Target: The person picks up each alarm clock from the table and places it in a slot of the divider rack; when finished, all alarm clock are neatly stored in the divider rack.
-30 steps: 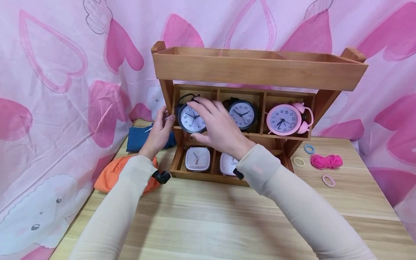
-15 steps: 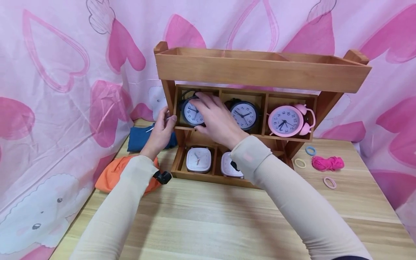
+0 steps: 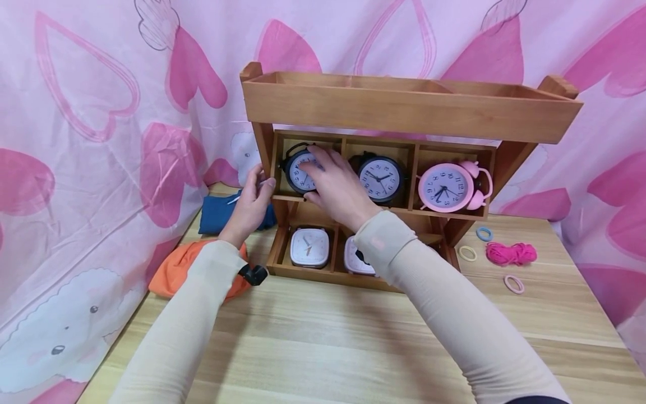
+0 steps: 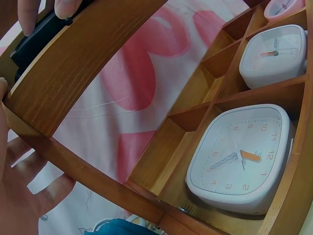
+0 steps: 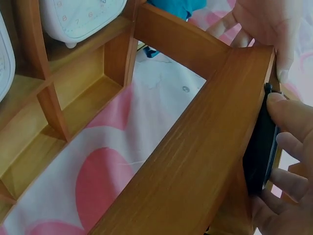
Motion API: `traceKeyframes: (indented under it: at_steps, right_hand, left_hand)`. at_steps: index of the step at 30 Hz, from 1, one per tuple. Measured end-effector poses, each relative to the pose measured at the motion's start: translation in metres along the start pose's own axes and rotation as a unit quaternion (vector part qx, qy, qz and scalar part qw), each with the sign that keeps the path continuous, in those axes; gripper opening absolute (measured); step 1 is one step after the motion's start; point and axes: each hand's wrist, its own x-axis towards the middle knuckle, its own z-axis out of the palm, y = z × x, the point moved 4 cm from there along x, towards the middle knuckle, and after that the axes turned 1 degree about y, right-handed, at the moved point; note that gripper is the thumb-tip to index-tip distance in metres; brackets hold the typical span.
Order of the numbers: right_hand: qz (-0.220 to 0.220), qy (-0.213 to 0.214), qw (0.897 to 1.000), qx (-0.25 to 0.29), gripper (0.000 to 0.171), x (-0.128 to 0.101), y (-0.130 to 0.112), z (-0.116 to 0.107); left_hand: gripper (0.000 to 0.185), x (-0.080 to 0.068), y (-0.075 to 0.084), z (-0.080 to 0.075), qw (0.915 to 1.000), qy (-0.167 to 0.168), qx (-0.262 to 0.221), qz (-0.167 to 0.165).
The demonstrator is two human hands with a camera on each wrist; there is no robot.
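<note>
A wooden rack stands at the back of the table. My right hand grips a black round alarm clock inside the left compartment of the middle shelf. In the right wrist view, fingers curl round the black clock's rim. My left hand holds the rack's left post, thumb in front. A second black clock and a pink twin-bell clock fill the neighbouring compartments. Two white square clocks lie in the bottom tray.
An orange cloth and a blue cloth lie left of the rack. Right of the rack are hair ties and a pink yarn bundle. A pink heart-print curtain hangs behind. The wooden table stretches toward me.
My right hand has moved the black clock from in front of the shelf back into the left compartment. The left hand has stayed on the post.
</note>
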Motion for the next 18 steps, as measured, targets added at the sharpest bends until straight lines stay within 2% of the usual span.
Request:
traceKeyframes:
  at_steps: [6, 10, 14, 18]
  right_hand:
    - [-0.006, 0.015, 1.0, 0.013, 0.05, -0.004, 0.001, -0.001]
    - [0.016, 0.026, 0.998, 0.054, 0.052, -0.014, 0.003, -0.016]
    - [0.041, 0.056, 0.993, 0.097, 0.053, -0.035, 0.008, -0.042]
    - [0.048, 0.085, 0.987, 0.124, 0.053, -0.068, 0.012, -0.06]
  left_hand:
    - [0.057, 0.001, 0.0, 0.001, 1.0, -0.005, -0.003, 0.0]
    - [0.058, 0.001, 0.0, 0.001, 0.9999, -0.01, -0.007, -0.005]
    - [0.059, -0.001, 0.0, -0.001, 0.9998, -0.012, -0.004, -0.013]
    - [0.063, -0.004, 0.0, -0.006, 0.9995, -0.02, 0.0, -0.026]
